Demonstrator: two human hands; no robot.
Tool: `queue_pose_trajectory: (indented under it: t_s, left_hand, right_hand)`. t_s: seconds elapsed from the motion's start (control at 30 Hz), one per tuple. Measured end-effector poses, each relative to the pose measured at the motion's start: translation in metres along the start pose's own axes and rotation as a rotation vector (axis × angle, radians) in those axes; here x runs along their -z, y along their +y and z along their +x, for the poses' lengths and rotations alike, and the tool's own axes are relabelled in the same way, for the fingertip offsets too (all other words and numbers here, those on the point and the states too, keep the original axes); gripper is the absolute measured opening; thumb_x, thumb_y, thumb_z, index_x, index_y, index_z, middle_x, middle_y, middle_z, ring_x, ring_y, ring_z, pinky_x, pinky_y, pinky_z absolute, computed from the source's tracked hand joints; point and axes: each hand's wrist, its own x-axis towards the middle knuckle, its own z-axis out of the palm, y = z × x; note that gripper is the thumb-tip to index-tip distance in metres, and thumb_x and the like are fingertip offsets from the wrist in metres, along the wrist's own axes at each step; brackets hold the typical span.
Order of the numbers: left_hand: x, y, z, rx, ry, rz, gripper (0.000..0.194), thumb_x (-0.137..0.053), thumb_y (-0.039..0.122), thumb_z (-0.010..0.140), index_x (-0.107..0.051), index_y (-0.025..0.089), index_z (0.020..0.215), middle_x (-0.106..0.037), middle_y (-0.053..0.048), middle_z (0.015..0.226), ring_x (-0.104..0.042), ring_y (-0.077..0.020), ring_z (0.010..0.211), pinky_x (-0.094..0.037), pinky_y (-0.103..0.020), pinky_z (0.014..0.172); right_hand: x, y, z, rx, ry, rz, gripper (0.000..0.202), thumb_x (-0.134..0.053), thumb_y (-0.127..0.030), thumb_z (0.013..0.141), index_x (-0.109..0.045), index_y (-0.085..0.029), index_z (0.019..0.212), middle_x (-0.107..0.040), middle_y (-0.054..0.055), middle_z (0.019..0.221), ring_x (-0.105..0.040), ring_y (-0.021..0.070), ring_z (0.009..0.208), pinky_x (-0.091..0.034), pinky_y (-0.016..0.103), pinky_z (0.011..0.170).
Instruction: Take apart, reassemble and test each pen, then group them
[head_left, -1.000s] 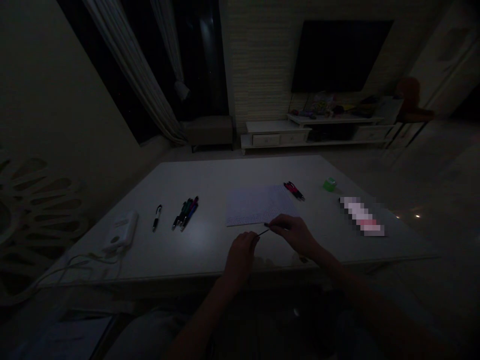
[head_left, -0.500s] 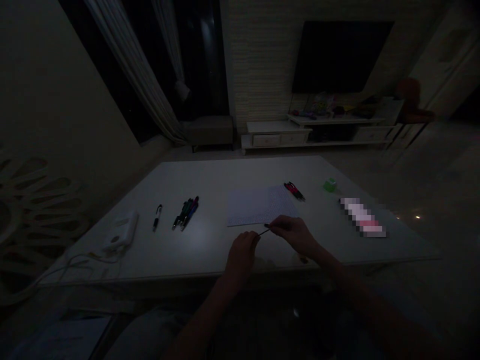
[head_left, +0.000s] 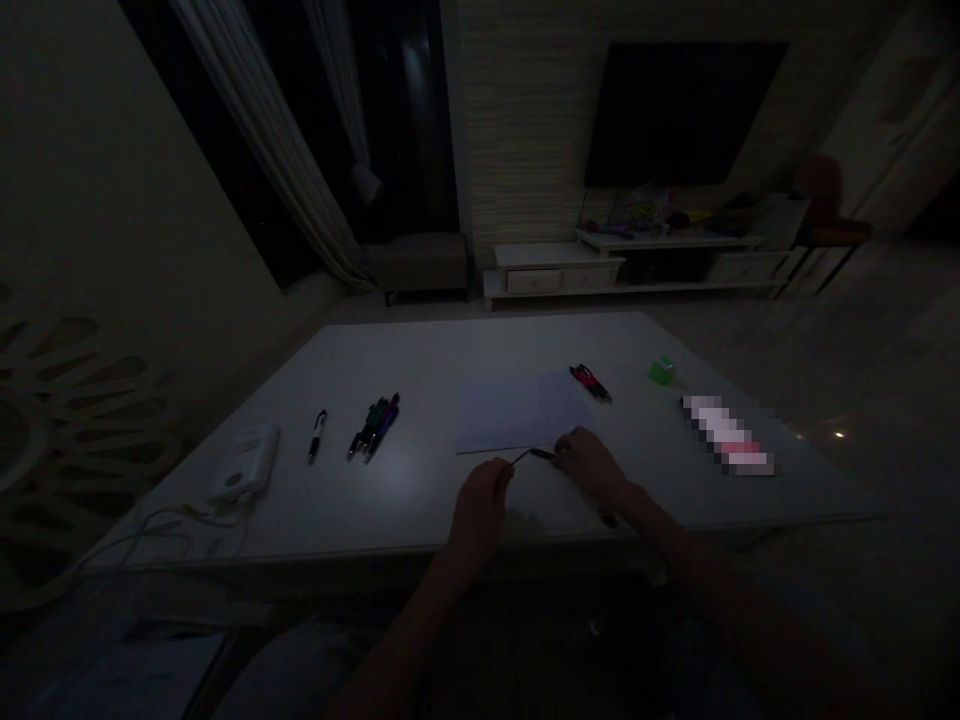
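Observation:
Over the front part of the white table, my left hand [head_left: 481, 505] pinches a thin dark rod [head_left: 520, 458] that looks like a pen refill. My right hand [head_left: 592, 470] has its fingers closed on a short dark tube [head_left: 542, 454], which looks like a pen barrel. The rod's tip lies at or just by the tube's left end; whether it is inside I cannot tell. Just beyond both hands lies a sheet of paper [head_left: 499, 415] with writing on it. A small dark piece [head_left: 610, 520] lies by my right wrist, its kind unclear.
On the white table [head_left: 420, 350] lie several pens [head_left: 373, 427], a single pen [head_left: 317, 437], red pens [head_left: 590, 383], a green container [head_left: 662, 370] and a blurred-out phone-like object [head_left: 726, 436]. A white power strip [head_left: 246, 463] with cables is at the left.
My right hand has moved slightly right, and more of the dark tube shows between the hands. The left hand stays nearly in place with the thin rod.

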Motion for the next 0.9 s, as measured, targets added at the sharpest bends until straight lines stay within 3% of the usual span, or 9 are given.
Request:
queue_pose_trajectory:
  t_s: [0.1, 0.27, 0.4, 0.7, 0.9]
  left_hand:
    - [0.005, -0.003, 0.001, -0.016, -0.002, 0.066, 0.020, -0.038, 0.026, 0.091, -0.055, 0.019, 0.083, -0.060, -0.002, 0.080, -0.056, -0.0148, 0.076, -0.042, -0.026, 0.071]
    - [0.008, -0.010, 0.001, -0.049, -0.015, 0.227, 0.018, -0.040, 0.025, 0.091, -0.056, 0.019, 0.087, -0.061, -0.003, 0.082, -0.056, -0.0160, 0.080, -0.041, -0.027, 0.074]
    - [0.008, -0.011, 0.001, -0.046, -0.051, 0.282, 0.018, -0.040, 0.025, 0.091, -0.056, 0.020, 0.086, -0.060, -0.003, 0.080, -0.055, -0.0156, 0.079, -0.041, -0.026, 0.071]
    - [0.010, -0.002, 0.002, -0.037, -0.122, 0.341, 0.017, -0.040, 0.023, 0.091, -0.055, 0.020, 0.086, -0.059, -0.002, 0.081, -0.054, -0.0149, 0.078, -0.039, -0.025, 0.070]
    - [0.006, -0.007, 0.003, -0.042, -0.149, 0.396, 0.014, -0.042, 0.025, 0.090, -0.056, 0.020, 0.089, -0.061, -0.003, 0.085, -0.055, -0.0159, 0.081, -0.039, -0.027, 0.071]
  right_hand:
    - [0.000, -0.001, -0.001, 0.022, -0.015, 0.019, 0.010, -0.059, -0.023, 0.074, -0.065, -0.016, 0.079, -0.062, 0.009, 0.086, -0.056, 0.0193, 0.087, -0.040, 0.029, 0.077]
    - [0.025, -0.021, -0.010, 0.064, -0.025, 0.291, 0.014, -0.052, -0.029, 0.079, -0.061, -0.019, 0.082, -0.063, 0.001, 0.070, -0.056, 0.0137, 0.065, -0.040, 0.025, 0.063]
    - [0.038, -0.028, -0.015, 0.104, 0.019, 0.360, 0.014, -0.055, -0.031, 0.077, -0.061, -0.019, 0.079, -0.065, 0.001, 0.073, -0.057, 0.0140, 0.068, -0.041, 0.025, 0.064]
    - [0.037, -0.032, -0.017, 0.162, 0.023, 0.405, 0.014, -0.055, -0.031, 0.077, -0.062, -0.019, 0.079, -0.065, 0.002, 0.074, -0.058, 0.0145, 0.070, -0.043, 0.026, 0.065]
    - [0.038, -0.035, -0.018, 0.179, 0.037, 0.389, 0.012, -0.058, -0.028, 0.075, -0.064, -0.019, 0.078, -0.065, 0.003, 0.075, -0.058, 0.0148, 0.069, -0.044, 0.027, 0.065]
